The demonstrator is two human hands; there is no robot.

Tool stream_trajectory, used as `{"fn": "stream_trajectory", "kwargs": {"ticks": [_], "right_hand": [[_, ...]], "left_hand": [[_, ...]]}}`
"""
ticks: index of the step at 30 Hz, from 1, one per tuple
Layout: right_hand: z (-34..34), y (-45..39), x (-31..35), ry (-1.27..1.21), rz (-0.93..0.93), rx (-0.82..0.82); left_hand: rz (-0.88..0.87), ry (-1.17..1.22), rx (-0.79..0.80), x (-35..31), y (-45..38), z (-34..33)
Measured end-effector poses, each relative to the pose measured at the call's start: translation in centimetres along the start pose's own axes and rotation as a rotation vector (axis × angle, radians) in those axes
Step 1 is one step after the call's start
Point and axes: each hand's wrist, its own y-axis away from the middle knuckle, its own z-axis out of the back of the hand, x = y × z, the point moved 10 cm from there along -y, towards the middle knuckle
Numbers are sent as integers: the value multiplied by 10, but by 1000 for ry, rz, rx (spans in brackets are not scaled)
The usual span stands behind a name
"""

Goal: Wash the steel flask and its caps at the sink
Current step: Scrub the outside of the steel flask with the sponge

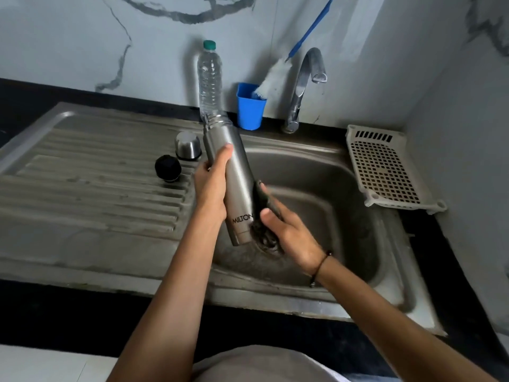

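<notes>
The steel flask (234, 172) is uncapped and tilted, its mouth pointing away and its base over the sink basin (316, 172). My left hand (210, 186) grips its middle from the left. My right hand (289, 232) holds a dark scrub pad (265, 205) pressed against the flask's lower right side. On the draining board (91, 183) stand the steel cap (188, 146) and, nearer to me, the black inner cap (168, 168).
A clear plastic bottle (210, 78) stands behind the flask. A blue cup (250, 106) holds a bottle brush (272, 78) with a blue handle. The tap (304, 86) shows no water running. A white perforated tray (385, 169) lies right of the basin.
</notes>
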Motion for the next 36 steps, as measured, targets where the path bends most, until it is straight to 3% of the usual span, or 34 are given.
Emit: {"fn": "stream_trajectory", "kwargs": {"ticks": [2,5,8,12,18,24,28,32,36], "right_hand": [[17,-9,2,-263,-49,-93],[46,-51,28,-341,-34,-257],[45,-77,46,-350,-46,-222],[25,-68,33,-300,-96,-133],[-1,-21,-19,-431,-328,16],[-11,-2,-44,-932,-522,-40],[-28,-4,-53,-1184,-599,-226],[-54,-21,-51,-1234,-602,-225],[-77,-26,-52,-1060,-675,-126]], "left_hand": [[24,19,95,0,5,-12],[173,-18,334,11,26,-49],[158,-161,411,12,33,-65],[-25,-139,153,-6,22,-41],[-109,-133,78,-24,23,-28],[-108,-70,-26,-24,30,-21],[-287,62,-194,-46,39,0],[-477,-66,-312,-61,54,27],[-624,-186,-415,-78,68,55]]}}
